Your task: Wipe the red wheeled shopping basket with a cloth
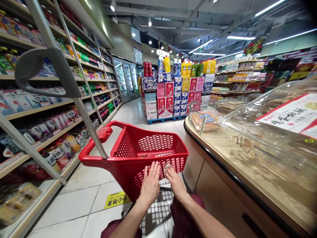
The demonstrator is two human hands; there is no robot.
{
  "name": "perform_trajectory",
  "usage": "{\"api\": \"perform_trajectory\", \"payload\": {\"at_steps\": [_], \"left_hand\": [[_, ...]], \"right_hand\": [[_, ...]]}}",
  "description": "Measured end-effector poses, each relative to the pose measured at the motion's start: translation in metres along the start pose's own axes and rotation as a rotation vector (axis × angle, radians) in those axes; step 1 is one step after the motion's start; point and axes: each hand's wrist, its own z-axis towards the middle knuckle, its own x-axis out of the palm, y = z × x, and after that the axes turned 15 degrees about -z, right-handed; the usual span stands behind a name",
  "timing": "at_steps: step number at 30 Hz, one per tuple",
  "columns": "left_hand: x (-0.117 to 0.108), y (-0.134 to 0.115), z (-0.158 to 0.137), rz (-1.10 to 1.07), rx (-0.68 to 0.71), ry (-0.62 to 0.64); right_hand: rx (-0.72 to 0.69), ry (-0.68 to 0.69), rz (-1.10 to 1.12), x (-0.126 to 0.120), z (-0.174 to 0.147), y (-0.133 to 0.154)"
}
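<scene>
A red plastic shopping cart with perforated sides stands right before me, and its basket holds nothing that I can see. My left hand lies flat with outstretched fingers against the near side wall. Close beside it, my right hand has its fingers bent against the same wall, over a small crumpled pale cloth. Much of that cloth is hidden by the fingers, so its exact kind is unclear. A grey metal pole with a looped plastic grip rises from the cart's handle end.
Shelves of drinks line the left. At right stands a wooden display counter with clear covers and packaged food. Stacked drink cartons rise ahead, with glass-door fridges behind them. A yellow floor sticker lies left of the cart.
</scene>
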Motion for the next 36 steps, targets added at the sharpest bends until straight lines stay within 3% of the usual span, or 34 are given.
{"api": "perform_trajectory", "payload": {"at_steps": [6,11,16,21,27,33,36], "left_hand": [[0.011,-0.014,0.013,-0.037,0.013,0.002],[0.018,-0.021,0.022,-0.049,0.085,0.017],[0.023,-0.028,0.032,-0.066,0.077,0.031],[0.029,-0.037,0.037,-0.069,0.125,0.067],[0.034,-0.04,0.041,-0.102,0.107,0.082],[0.022,-0.038,0.042,-0.099,0.123,0.063],[0.006,-0.015,0.04,-0.078,0.036,0.002]], "right_hand": [[0.06,-0.036,-0.012,-0.007,0.007,-0.012],[0.096,0.019,-0.042,-0.009,-0.014,-0.028],[0.169,-0.009,-0.044,-0.016,-0.011,-0.046],[0.192,0.035,-0.109,-0.015,-0.029,-0.06],[0.31,-0.071,-0.091,-0.018,-0.016,-0.078],[0.405,0.002,-0.114,-0.009,-0.052,-0.089],[0.488,-0.082,-0.107,-0.02,-0.032,-0.096]]}}
